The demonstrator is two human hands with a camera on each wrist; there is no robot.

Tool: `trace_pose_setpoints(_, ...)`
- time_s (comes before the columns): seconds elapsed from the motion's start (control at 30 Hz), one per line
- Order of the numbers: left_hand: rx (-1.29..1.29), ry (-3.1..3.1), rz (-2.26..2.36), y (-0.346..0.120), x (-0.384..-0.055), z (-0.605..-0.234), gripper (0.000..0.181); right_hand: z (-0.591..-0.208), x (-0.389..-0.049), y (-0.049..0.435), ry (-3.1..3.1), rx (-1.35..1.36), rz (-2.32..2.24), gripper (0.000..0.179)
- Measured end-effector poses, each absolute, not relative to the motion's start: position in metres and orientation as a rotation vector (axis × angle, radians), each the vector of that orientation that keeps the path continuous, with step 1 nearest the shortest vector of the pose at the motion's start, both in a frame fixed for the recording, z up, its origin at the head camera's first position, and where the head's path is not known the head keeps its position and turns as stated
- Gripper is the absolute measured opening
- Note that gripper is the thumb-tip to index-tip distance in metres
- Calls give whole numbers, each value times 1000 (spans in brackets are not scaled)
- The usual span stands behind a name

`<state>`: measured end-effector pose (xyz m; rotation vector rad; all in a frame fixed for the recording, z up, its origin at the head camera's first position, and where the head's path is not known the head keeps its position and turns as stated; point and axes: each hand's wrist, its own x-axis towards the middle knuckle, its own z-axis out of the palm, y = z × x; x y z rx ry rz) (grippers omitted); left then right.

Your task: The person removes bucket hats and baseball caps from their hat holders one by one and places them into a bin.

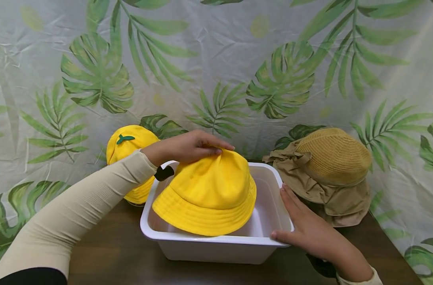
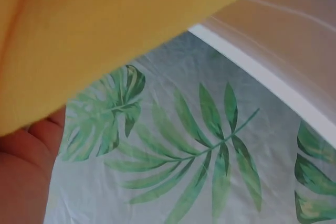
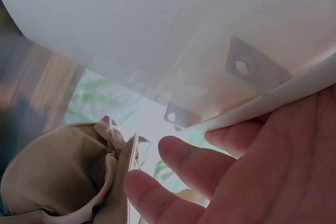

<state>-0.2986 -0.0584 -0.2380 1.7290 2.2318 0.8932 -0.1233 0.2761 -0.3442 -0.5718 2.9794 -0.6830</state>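
Note:
My left hand (image 1: pixel 189 146) pinches the top of a yellow bucket hat (image 1: pixel 212 190), thumb and fingers on its crown. The hat tilts over a white plastic bin (image 1: pixel 216 253), its stitched brim lying across the opening; whether it touches the bin floor is hidden. In the left wrist view, the yellow cloth (image 2: pixel 94 35) covers most of that hand. My right hand (image 1: pixel 309 227) rests at the bin's right front corner, thumb on the rim. The right wrist view shows its extended fingers (image 3: pixel 194 166) outside the bin, just below the lip.
Behind the bin on the left stands another yellow hat (image 1: pixel 130 142) with a green leaf tab. A tan woven hat (image 1: pixel 334 156) with a brown cloth brim sits to the right. All are on a dark wooden table (image 1: pixel 105 245) before a leaf-printed cloth (image 1: pixel 223 51).

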Motion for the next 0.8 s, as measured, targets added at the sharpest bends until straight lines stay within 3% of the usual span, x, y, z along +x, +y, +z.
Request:
trace_pose_setpoints(0.33, 1924, 2094, 892, -48, -301, -242, 36, -346, -124, 277, 2973, -564, -703, 106)
trace_pose_setpoints(0.8, 1899, 2049, 832, -34, -287, -251, 37, -345, -124, 278, 2960, -571, -710, 104)
